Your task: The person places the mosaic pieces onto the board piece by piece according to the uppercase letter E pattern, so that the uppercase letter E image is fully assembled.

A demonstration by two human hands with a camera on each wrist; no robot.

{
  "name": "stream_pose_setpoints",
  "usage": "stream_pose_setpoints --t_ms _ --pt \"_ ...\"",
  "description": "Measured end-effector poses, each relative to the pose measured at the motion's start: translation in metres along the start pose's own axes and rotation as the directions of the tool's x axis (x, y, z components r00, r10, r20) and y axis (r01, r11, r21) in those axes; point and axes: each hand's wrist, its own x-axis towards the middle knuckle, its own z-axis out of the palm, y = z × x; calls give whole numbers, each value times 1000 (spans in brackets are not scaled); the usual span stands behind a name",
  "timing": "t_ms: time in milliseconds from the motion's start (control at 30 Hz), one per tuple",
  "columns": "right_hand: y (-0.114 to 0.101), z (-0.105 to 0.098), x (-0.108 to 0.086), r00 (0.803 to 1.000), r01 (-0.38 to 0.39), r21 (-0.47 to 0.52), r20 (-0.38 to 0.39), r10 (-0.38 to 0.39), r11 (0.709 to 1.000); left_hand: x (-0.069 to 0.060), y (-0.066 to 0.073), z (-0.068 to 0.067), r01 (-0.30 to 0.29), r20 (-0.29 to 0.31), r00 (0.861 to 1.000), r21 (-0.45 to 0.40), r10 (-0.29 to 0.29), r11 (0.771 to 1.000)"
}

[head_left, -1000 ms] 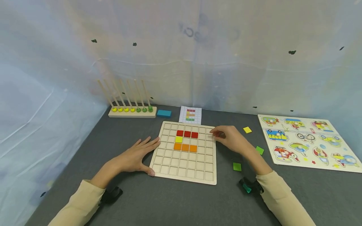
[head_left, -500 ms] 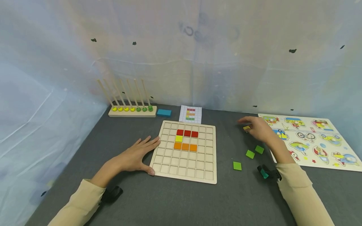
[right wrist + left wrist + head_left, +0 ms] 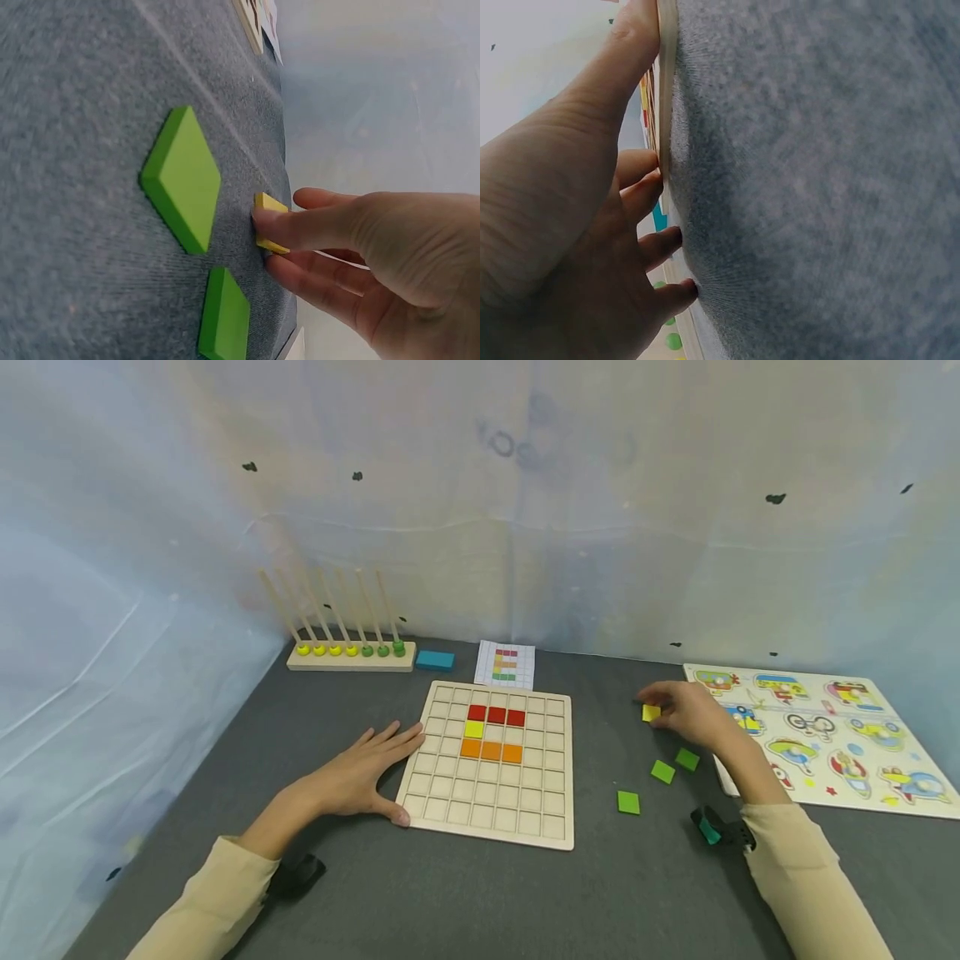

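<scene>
The right grip (image 3: 678,710) pinches a yellow tile (image 3: 651,713) between thumb and fingers, just past the right side of the desk (image 3: 480,902)'s middle; whether the tile touches the desk I cannot tell. The left grip (image 3: 363,779) lies spread and relaxed, holding nothing, fingertips and thumb against the left edge of a board (image 3: 498,795).

The desk is dark grey, and up close it shows a fine, flecked, cloth-like grain. A pale line crosses it in the right wrist view. Three green tiles (image 3: 663,772) lie flat between the board and a picture puzzle (image 3: 823,743), two close together and one nearer the person.

The pale wooden board has a grid of cells, with a row of red squares (image 3: 497,715), a yellow square (image 3: 474,729) below the left one, then a row of orange squares (image 3: 491,751). A printed card (image 3: 505,665) sits at its far edge. Along the back left stand a peg rack (image 3: 351,665) with yellow and green beads and, just beside it, a blue block (image 3: 435,661).

A bluish-white sheet (image 3: 637,593) walls the back and left side, creased, dotted with dark specks and marked with faint rings high in the middle.
</scene>
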Motion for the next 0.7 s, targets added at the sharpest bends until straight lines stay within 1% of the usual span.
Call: stream_pose_setpoints --t_ms 267,467,700 --pt "-6 2 -2 999 -14 8 29 14 1000 0 1 0 -3 -1 1000 2 3 1000" --pt "-9 5 -3 999 9 42 37 -11 999 0 1 0 -1 -5 1000 -1 1 1000" --pt "-13 6 -4 999 19 27 38 -20 999 1 1 0 8 1 1000 -5 -8 1000"
